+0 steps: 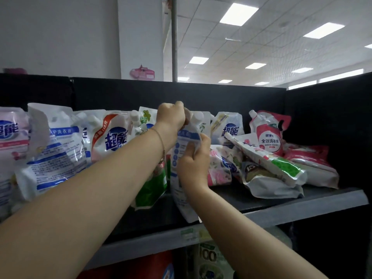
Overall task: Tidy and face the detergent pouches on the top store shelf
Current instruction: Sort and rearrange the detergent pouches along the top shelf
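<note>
Starting with the big stuff: the grey top shelf and its black back panel run across the whole view. On the left side a row of white detergent pouches stands more or less upright, a few showing their backs. Over on the right it's a messy heap of pouches, lying flat and slanted across each other, with a red-and-white pouch propped up behind. Between the two groups is a white-and-blue pouch, upright, its bottom poking over the shelf's front edge. The left hand is curled round its top by the spout, and the right hand pinches its front lower down. There's a thin bracelet on the left wrist.
</note>
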The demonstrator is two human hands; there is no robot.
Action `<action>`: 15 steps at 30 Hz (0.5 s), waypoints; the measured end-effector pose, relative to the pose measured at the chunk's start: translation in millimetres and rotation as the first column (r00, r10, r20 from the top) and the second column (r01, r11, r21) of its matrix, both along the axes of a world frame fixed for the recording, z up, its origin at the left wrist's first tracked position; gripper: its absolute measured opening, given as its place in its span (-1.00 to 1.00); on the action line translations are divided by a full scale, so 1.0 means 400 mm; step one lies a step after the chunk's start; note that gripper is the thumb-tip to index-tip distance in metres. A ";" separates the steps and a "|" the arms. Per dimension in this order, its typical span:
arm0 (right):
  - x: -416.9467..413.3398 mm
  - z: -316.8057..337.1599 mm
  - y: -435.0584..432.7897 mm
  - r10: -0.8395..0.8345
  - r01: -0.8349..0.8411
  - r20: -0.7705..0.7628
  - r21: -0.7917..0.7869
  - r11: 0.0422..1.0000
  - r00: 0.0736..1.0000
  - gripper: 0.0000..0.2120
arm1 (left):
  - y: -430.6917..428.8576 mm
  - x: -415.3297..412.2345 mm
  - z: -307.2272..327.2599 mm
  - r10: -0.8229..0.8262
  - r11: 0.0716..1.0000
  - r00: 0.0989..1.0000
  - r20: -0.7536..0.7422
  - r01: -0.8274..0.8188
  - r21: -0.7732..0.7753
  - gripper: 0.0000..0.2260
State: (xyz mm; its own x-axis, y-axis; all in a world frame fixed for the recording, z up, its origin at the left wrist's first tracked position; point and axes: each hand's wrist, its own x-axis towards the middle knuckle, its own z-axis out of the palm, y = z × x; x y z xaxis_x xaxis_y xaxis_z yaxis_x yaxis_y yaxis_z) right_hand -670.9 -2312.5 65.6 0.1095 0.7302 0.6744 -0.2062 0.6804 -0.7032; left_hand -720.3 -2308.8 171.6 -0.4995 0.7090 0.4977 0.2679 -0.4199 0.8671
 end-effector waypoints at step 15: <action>0.053 -0.138 0.032 -0.023 0.042 0.501 -0.026 0.999 0.865 -0.48 | -0.097 -0.007 -0.166 0.223 0.967 0.844 -0.487 -0.128 0.221 -0.62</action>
State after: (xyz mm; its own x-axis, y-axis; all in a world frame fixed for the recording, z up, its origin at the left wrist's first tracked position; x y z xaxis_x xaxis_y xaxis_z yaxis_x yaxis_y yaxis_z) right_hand -649.7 -2299.5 10.6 -0.2118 0.7558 0.6196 0.2012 0.6541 -0.7292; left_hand -723.1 -2347.5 105.2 -0.2532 0.5121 0.8208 0.7313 -0.4541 0.5089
